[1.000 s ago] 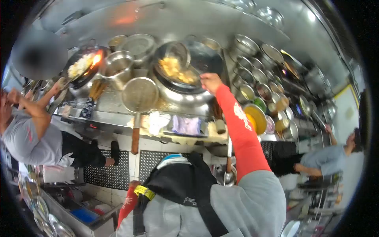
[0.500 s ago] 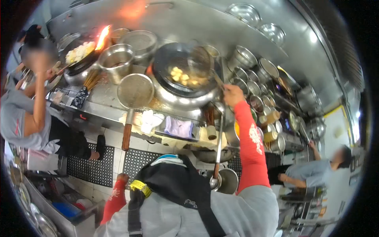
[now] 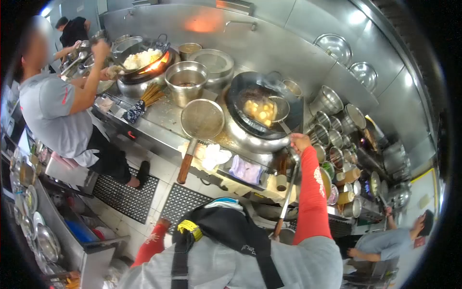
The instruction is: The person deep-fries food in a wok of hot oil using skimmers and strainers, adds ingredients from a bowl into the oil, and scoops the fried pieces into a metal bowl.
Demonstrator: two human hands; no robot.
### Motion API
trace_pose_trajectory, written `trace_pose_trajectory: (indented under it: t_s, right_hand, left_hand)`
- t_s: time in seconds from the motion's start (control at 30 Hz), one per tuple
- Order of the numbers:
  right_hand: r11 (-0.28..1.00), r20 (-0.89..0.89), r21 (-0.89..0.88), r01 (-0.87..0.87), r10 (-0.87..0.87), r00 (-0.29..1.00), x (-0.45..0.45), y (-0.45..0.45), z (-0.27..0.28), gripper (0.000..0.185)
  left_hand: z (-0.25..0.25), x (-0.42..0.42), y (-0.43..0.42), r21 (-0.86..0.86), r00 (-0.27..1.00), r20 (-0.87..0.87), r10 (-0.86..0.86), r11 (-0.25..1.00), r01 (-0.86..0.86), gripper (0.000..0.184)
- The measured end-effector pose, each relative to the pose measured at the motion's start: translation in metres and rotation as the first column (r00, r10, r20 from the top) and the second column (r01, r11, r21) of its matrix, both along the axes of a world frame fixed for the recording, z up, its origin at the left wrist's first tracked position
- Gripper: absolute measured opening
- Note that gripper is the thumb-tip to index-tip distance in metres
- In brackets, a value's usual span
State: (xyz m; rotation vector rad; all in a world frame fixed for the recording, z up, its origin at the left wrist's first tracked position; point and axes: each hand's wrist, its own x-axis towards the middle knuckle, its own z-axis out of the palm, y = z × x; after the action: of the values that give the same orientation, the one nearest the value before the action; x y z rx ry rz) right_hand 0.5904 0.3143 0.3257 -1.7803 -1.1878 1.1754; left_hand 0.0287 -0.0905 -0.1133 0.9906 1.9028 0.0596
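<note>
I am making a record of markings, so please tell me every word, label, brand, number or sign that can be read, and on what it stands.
No text can be read with certainty.
Black apron: small pale lettering, too blurred.
Red right sleeve: white print, too small to make out.
Red left sleeve: white print, blurred.
Yellow tag: dark marks, too small.
Grey shirt at far left: red mark, too small.

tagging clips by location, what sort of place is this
Most likely a restaurant kitchen: a wide, round black wok holds yellowish food chunks, orange flames show at a second black wok, and a person in a grey short-sleeved shirt stands there.
</note>
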Motion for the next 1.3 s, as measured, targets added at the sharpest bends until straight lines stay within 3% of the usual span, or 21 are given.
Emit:
trace_pose_trajectory:
  t_s: [0.03,0.1,0.17,0.23,0.33,0.43,0.5,0.6,0.77,0.93,1.03,1.07,1.17,1.27,1.3]
  right_hand:
    - [1.000,-0.067,-0.003,-0.003,0.003,0.998,-0.008,-0.004,0.002,0.023]
    - [1.000,-0.202,-0.012,0.000,-0.002,0.979,-0.020,-0.010,0.003,0.026]
    - [0.999,-0.255,0.009,-0.042,0.043,0.966,-0.030,-0.021,0.012,0.027]
    - [0.993,-0.239,0.084,-0.084,0.102,0.966,-0.038,-0.034,0.025,0.031]
    - [0.981,-0.185,0.188,-0.056,0.091,0.979,-0.042,-0.045,0.033,0.032]
    - [0.966,-0.091,0.230,-0.118,0.142,0.986,-0.045,-0.070,0.062,0.031]
    - [0.954,0.128,0.261,-0.151,0.121,0.984,-0.042,-0.075,0.068,0.033]
    - [0.915,0.307,0.329,-0.233,0.129,0.943,-0.039,-0.085,0.072,0.033]
    - [0.830,0.544,0.433,-0.352,0.071,0.836,-0.051,-0.101,0.072,0.032]
    - [0.817,0.798,0.330,-0.472,0.026,0.602,-0.060,-0.087,0.046,0.034]
    - [0.863,0.827,0.296,-0.408,-0.018,0.562,-0.042,-0.055,0.033,0.033]
    - [0.830,0.815,0.364,-0.422,-0.066,0.576,-0.029,-0.038,0.019,0.029]
    - [0.876,0.814,0.341,-0.342,-0.093,0.573,-0.028,-0.027,0.046,0.031]
    - [0.841,0.768,0.440,-0.314,-0.171,0.618,0.003,0.008,0.040,0.030]
    - [0.840,0.761,0.452,-0.300,-0.188,0.620,0.008,0.018,0.039,0.030]
  left_hand:
    - [-0.002,-0.005,-0.001,0.008,0.955,-0.135,-0.264,0.964,0.268,0.033]
    - [-0.019,0.000,0.003,0.022,0.948,-0.216,-0.234,0.969,0.244,0.035]
    - [-0.003,-0.006,0.003,0.056,0.998,-0.057,-0.024,0.998,0.027,0.035]
    - [0.016,-0.005,0.008,0.054,0.996,0.037,0.081,0.995,-0.083,0.034]
    - [0.027,-0.008,0.013,0.040,0.991,0.085,0.101,0.994,-0.104,0.034]
    - [0.026,-0.011,0.016,0.013,0.990,0.104,0.095,0.995,-0.097,0.033]
    - [0.024,-0.011,0.018,-0.001,0.990,0.109,0.091,0.996,-0.091,0.033]
    - [0.021,-0.010,0.028,-0.006,0.990,0.110,0.088,0.996,-0.088,0.033]
    - [0.024,0.000,0.055,0.011,0.985,0.131,0.112,0.993,-0.114,0.032]
    - [0.037,0.014,0.071,0.001,0.967,0.170,0.190,0.981,-0.193,0.032]
    - [0.046,0.023,0.079,-0.048,0.970,0.113,0.214,0.977,-0.209,0.032]
    - [0.045,0.025,0.082,-0.028,0.985,0.067,0.159,0.987,-0.157,0.032]
    - [0.013,0.026,0.077,-0.051,0.812,0.350,0.468,0.875,-0.482,0.033]
    - [0.030,0.032,0.071,0.008,0.973,0.054,0.223,0.975,-0.223,0.032]
    - [0.030,0.034,0.067,0.055,0.970,0.056,0.238,0.969,-0.241,0.032]
